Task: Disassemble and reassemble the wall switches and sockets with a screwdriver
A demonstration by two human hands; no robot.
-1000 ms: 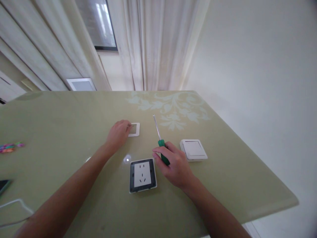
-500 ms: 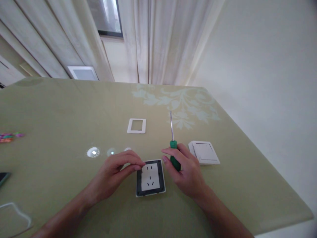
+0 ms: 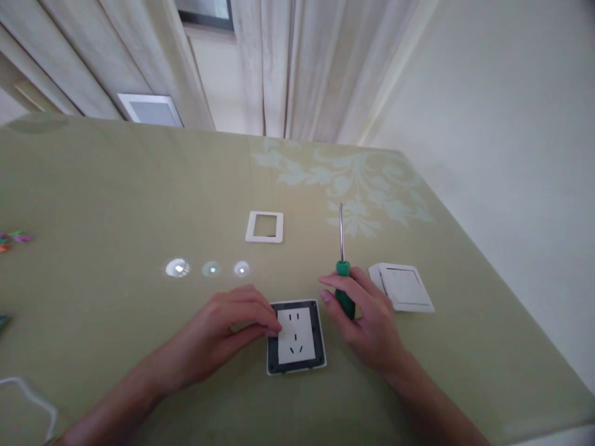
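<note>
At lower centre of the frame, a socket (image 3: pixel 297 337) lies face up on the table (image 3: pixel 139 198), the left hand's (image 3: pixel 229 328) fingertips at its left edge — whether they pinch anything, I cannot tell; just right of the socket, the right hand (image 3: pixel 369 316) grasps a green-handled screwdriver (image 3: pixel 343 268) — tip toward the top

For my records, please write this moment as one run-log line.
left hand: at left edge of socket; right hand: holds green-handled screwdriver; white frame: on table, beyond socket; white switch: beside right hand
</note>
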